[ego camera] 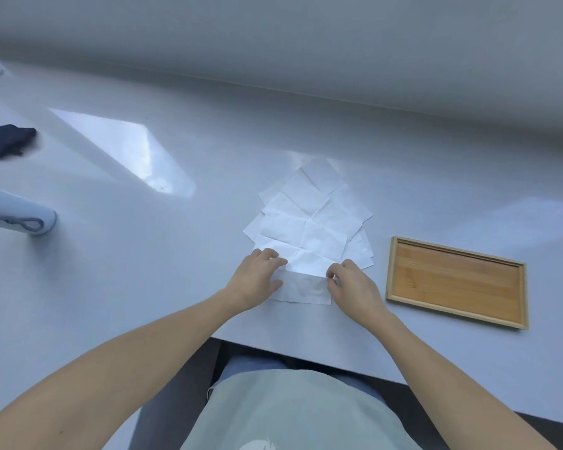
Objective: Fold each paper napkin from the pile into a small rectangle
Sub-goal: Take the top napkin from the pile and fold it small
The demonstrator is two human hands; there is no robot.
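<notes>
A spread pile of white paper napkins (pixel 316 216) lies fanned out on the white table, creased into quarters. The nearest napkin (pixel 303 287) is folded into a long strip close to the table's front edge. My left hand (pixel 257 277) presses flat on the strip's left end, fingers reaching onto the pile. At the strip's upper right corner, my right hand (pixel 351 284) pinches the paper between thumb and fingertips. Both forearms are bare.
A shallow wooden tray (pixel 514 319) with a raised rim lies right of the napkins. Far left are a dark blue cloth (pixel 4 141) and a pale blue tube-like object with a cord (pixel 17 212). The table's front edge (pixel 306 349) runs just below my hands.
</notes>
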